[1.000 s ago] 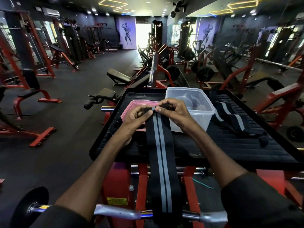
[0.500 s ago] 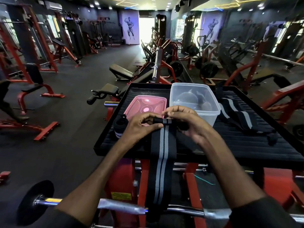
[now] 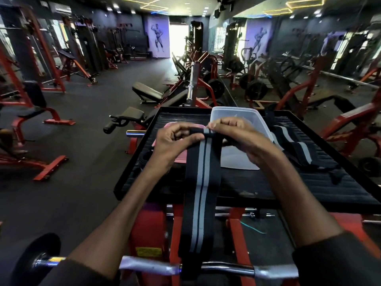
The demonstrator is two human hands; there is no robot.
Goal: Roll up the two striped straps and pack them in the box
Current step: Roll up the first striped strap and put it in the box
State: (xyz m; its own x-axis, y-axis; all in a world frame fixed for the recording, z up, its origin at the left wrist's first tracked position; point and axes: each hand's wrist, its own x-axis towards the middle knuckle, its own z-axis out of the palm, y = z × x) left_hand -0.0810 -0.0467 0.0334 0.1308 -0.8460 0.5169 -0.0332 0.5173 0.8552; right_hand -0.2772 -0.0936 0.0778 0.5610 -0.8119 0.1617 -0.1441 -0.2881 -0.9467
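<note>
The striped strap (image 3: pixel 201 182) has its far end curled into a small roll above the black tray (image 3: pixel 268 182), and the rest hangs down over a metal bar (image 3: pixel 226 268). The left hand (image 3: pixel 175 141) and right hand (image 3: pixel 237 135) pinch that roll from either side, fingers curled round it. The second strap (image 3: pixel 296 147) lies loose on the tray just right of the clear box (image 3: pixel 237 159); a pink lid (image 3: pixel 181 157) lies left of the box.

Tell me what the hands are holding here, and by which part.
Both hands hold one striped strap by its far, rolled end: the left hand pinches its left side, the right hand its right side. The rest trails down untouched.
</note>
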